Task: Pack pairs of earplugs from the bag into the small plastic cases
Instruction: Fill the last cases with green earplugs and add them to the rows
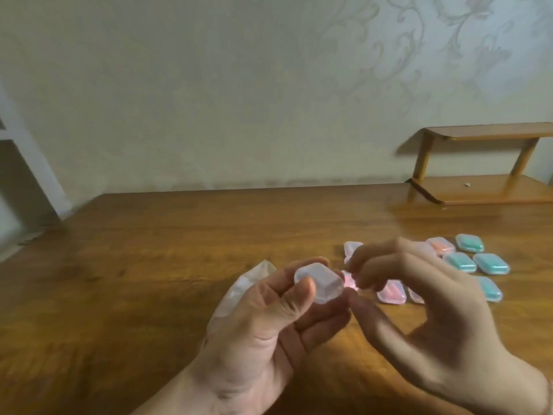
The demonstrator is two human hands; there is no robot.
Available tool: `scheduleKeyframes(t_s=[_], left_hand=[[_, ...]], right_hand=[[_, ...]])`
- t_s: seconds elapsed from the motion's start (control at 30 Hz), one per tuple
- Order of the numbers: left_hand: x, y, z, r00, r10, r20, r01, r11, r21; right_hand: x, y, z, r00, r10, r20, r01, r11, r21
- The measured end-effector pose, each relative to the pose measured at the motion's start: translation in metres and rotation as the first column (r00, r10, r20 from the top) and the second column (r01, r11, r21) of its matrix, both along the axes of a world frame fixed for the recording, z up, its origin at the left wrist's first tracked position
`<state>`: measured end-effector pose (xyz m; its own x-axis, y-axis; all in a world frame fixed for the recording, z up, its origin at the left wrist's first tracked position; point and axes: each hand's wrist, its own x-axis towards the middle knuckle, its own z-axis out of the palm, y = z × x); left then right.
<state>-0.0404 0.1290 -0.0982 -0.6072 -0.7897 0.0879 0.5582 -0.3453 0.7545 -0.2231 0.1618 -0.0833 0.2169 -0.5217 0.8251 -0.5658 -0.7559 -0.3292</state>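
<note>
My left hand [269, 330] holds a small clear plastic case [318, 283] between thumb and fingers, above the wooden table [149, 250]. My right hand [419, 310] is close beside it, its fingertips pinching at the case's right edge, where something pink [348, 280] shows. Whether that pink is an earplug in the fingers is blurred. A clear plastic bag [248, 283] lies on the table behind my left hand, mostly hidden. Several filled cases lie to the right: pink ones [392, 292] and green ones [490, 263].
A small two-tier wooden shelf [478, 187] stands at the table's back right against the patterned wall. The table's left edge runs diagonally at the far left.
</note>
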Motion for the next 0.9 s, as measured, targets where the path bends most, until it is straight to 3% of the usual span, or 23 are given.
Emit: scheduleKeyframes(t_s=[0.23, 0.43, 0.9], left_hand=[[-0.0014, 0.0015, -0.0010, 0.998, 0.015, 0.068, -0.012, 0.999, -0.050], [-0.0025, 0.0041, -0.0026, 0.996, 0.033, 0.080, -0.028, 0.997, -0.065], [-0.0045, 0.0066, -0.0076, 0.991, 0.061, 0.116, -0.052, 0.996, -0.075]], right_hand=[[0.0044, 0.0000, -0.0090, 0.965, -0.214, -0.151, 0.198, 0.973, -0.115], [0.0084, 0.0033, -0.0058, 0.924, -0.327, -0.197, 0.260, 0.917, -0.304], [0.0099, 0.0069, -0.0073, 0.910, -0.364, -0.200, 0.293, 0.904, -0.312]])
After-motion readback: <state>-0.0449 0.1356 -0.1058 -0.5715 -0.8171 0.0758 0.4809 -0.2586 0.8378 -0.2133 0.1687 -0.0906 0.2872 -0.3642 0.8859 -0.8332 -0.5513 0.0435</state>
